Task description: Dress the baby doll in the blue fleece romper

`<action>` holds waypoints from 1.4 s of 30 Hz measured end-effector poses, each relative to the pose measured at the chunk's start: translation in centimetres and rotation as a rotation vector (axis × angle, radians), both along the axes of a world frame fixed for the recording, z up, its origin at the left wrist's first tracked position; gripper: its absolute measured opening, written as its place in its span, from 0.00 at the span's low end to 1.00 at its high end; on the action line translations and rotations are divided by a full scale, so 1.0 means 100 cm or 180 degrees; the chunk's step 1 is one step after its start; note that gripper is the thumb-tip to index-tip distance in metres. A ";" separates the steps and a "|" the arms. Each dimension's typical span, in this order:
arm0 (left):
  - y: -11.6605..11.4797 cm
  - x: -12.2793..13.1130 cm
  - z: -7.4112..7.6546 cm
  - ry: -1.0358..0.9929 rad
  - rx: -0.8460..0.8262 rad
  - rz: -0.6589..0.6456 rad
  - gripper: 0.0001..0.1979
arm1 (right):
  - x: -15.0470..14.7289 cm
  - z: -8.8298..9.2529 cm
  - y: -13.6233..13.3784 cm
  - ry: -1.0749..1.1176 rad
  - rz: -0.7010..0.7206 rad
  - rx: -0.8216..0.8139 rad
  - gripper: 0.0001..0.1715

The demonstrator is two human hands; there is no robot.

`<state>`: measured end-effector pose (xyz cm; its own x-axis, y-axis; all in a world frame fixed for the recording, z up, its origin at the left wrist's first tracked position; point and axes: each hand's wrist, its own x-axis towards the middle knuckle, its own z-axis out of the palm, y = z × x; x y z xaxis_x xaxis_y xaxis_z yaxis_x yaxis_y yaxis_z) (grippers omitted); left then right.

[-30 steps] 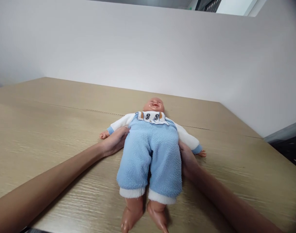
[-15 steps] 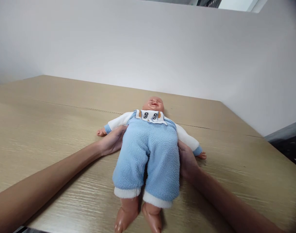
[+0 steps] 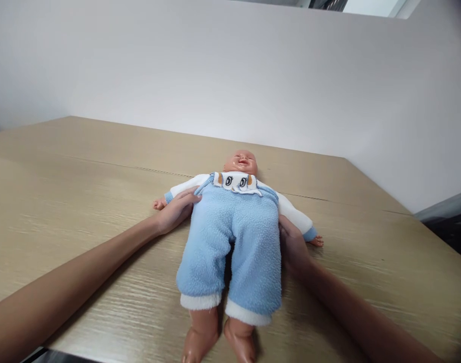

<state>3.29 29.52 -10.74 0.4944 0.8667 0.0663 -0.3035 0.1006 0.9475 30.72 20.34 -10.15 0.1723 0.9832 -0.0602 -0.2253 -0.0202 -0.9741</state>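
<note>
A baby doll [image 3: 234,237] in a fluffy light-blue romper with white sleeves lies face up on the wooden table [image 3: 82,201], head away from me, bare feet toward me. My left hand [image 3: 175,212] grips the doll's left flank under its arm, fingers curled against the fabric. On the other flank, my right hand [image 3: 292,247] presses against the romper, its fingers mostly hidden behind the doll's body. Both forearms reach in from the lower corners.
A plain white wall [image 3: 230,75] rises right behind the table. The table's right edge [image 3: 434,227] drops off to a dark floor area. The near table edge runs along the bottom left.
The doll has shifted slightly left and toward me between the hands. My left hand has slid a little higher on its side, toward the sleeve.
</note>
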 end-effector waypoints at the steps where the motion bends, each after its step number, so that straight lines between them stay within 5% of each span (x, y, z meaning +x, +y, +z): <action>1: 0.000 0.000 0.001 0.0029 0.0015 0.0004 0.15 | 0.001 -0.001 0.002 0.0122 0.0063 -0.0076 0.15; 5: 0.000 -0.004 0.003 0.0212 0.0112 -0.0011 0.14 | 0.006 -0.008 0.006 0.0492 0.0266 -0.0193 0.09; 14: -0.003 -0.003 0.007 0.0438 0.0402 0.0226 0.13 | 0.020 0.004 0.006 -0.0449 0.0179 0.0369 0.05; 17: -0.005 0.001 0.010 0.0601 0.0645 0.0509 0.15 | 0.024 0.005 0.014 -0.0202 0.0245 0.0209 0.09; 23: -0.006 -0.009 0.016 0.1728 0.0908 0.0463 0.16 | 0.039 -0.006 0.013 -0.1556 0.0326 0.0119 0.21; 26: -0.007 -0.014 0.016 0.1883 0.0714 0.0404 0.15 | 0.040 -0.007 0.009 -0.1479 0.0392 0.0134 0.22; 29: -0.009 -0.010 0.011 0.1624 0.0504 0.0440 0.16 | 0.032 -0.013 0.008 -0.0650 0.0410 0.0016 0.21; 33: -0.013 0.008 -0.002 0.0457 -0.0141 0.0590 0.20 | 0.016 -0.022 0.007 0.0307 0.0207 -0.0182 0.15; 36: -0.016 0.021 -0.008 -0.0083 -0.0523 0.0688 0.28 | 0.007 -0.021 0.006 0.0325 0.0150 -0.0029 0.16; 42: -0.012 0.025 -0.012 0.0058 -0.0421 0.1037 0.27 | 0.003 -0.014 0.013 0.0330 0.0139 0.0113 0.21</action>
<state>5.79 28.30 -11.92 0.1906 0.9796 -0.0633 -0.3230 0.1235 0.9383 31.06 21.65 -11.56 0.1238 0.9915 -0.0406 -0.3246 0.0017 -0.9459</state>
